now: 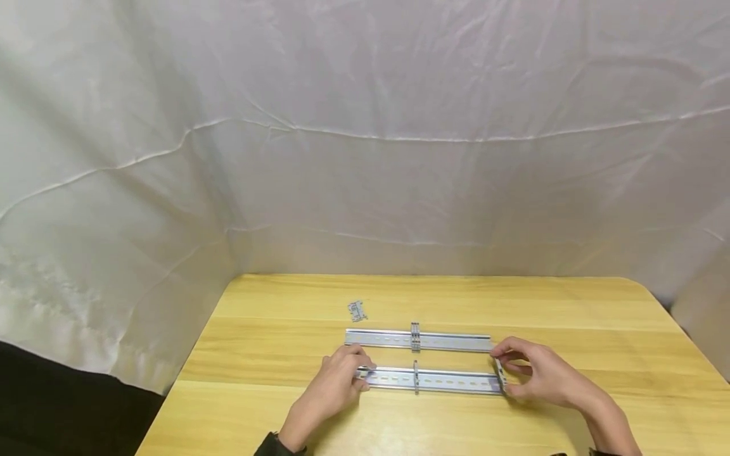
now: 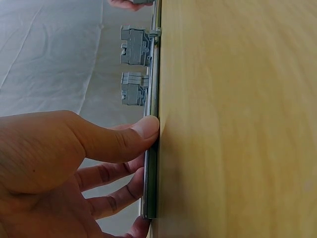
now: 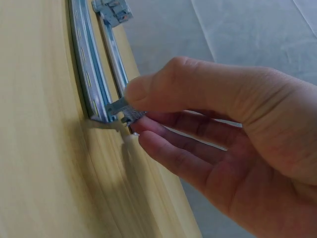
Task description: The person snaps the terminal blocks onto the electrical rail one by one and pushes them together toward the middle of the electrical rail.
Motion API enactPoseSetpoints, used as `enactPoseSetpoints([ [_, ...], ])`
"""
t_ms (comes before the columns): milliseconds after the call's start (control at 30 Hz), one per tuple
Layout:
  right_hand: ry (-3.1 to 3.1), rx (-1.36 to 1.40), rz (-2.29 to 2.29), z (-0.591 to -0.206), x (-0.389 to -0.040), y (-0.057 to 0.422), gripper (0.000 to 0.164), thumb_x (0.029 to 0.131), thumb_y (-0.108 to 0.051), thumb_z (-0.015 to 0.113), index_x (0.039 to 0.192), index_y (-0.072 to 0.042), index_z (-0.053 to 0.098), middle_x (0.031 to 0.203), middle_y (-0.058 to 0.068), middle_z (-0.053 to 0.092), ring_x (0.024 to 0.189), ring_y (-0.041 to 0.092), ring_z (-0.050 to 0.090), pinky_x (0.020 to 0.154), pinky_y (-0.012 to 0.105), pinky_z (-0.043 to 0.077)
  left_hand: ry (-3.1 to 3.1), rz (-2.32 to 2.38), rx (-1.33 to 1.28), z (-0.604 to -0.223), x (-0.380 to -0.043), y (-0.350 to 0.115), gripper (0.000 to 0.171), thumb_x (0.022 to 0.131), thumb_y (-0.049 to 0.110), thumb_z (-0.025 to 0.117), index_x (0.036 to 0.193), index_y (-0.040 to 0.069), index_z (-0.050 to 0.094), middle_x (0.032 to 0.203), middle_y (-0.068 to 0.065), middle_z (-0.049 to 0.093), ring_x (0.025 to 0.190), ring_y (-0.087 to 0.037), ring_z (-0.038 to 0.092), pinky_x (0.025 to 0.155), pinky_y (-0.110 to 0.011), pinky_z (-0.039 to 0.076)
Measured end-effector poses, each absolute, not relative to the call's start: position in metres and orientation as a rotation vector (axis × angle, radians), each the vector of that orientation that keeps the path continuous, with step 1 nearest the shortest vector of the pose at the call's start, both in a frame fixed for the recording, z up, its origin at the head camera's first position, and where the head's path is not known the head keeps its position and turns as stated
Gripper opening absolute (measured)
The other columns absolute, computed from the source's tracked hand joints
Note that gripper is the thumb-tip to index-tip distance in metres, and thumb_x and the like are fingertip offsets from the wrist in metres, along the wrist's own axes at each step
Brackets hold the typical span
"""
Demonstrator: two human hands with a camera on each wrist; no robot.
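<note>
Two slotted metal DIN rails lie parallel on the table. My left hand (image 1: 340, 375) grips the left end of the near rail (image 1: 388, 378), thumb on its near edge and fingers on the far side, as the left wrist view shows. At that rail's right end my right hand (image 1: 542, 375) pinches a grey terminal block (image 3: 119, 107) between thumb and fingers. The block stands on edge at the rail's end; whether it is clipped on, I cannot tell. One thin terminal block (image 1: 416, 378) stands upright across the middle of the near rail.
Behind lies the far rail (image 1: 356, 338), with a small stack of terminal blocks (image 1: 415, 337) at its middle. A loose terminal block (image 1: 357, 311) lies flat beyond its left end. The wooden table (image 1: 256, 354) is bordered by a pale cloth curtain (image 1: 365, 190) at back and sides.
</note>
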State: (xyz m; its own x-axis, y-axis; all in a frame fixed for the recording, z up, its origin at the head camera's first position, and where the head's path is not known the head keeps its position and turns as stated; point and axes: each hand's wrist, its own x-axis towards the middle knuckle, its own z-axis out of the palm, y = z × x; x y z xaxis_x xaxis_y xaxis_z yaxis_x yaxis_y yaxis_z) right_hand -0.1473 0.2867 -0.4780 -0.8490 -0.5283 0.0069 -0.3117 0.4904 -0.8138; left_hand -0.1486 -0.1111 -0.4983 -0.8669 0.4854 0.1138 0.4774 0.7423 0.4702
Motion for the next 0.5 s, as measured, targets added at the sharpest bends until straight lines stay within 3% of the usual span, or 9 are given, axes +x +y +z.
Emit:
enactPoseSetpoints([
  [200,2.407,-0.697,-1.32,-0.4793,-0.147,0.29,0.048,0.074,0.001,0.078,0.115,0.005,0.054,0.121,0.024,0.056,0.11,0.038,0.057,0.093,0.038,0.05,2.909,0.791,0.813,-0.4988,-0.1484,-0.1115,0.024,0.078,0.01,0.079,0.102,0.011,0.077,0.103,0.003,0.065,0.101,-0.022,0.058,0.077,-0.05,0.048],
  [333,2.42,-0.705,-1.302,-0.4796,-0.1469,0.2919,0.048,0.073,0.0,0.078,0.114,0.005,0.055,0.12,0.023,0.057,0.11,0.034,0.059,0.092,0.039,0.05,2.905,0.802,0.816,-0.4986,-0.1483,-0.1114,0.024,0.078,0.01,0.079,0.101,0.01,0.077,0.103,0.003,0.065,0.101,-0.022,0.058,0.078,-0.052,0.048],
  [500,2.394,-0.718,-1.302,-0.4779,-0.1471,0.2925,0.047,0.075,-0.004,0.079,0.114,0.005,0.054,0.121,0.023,0.057,0.11,0.038,0.057,0.093,0.041,0.05,2.907,0.808,0.818,-0.4982,-0.1486,-0.1112,0.024,0.078,0.009,0.079,0.102,0.009,0.077,0.103,0.002,0.066,0.099,-0.021,0.058,0.078,-0.052,0.048],
])
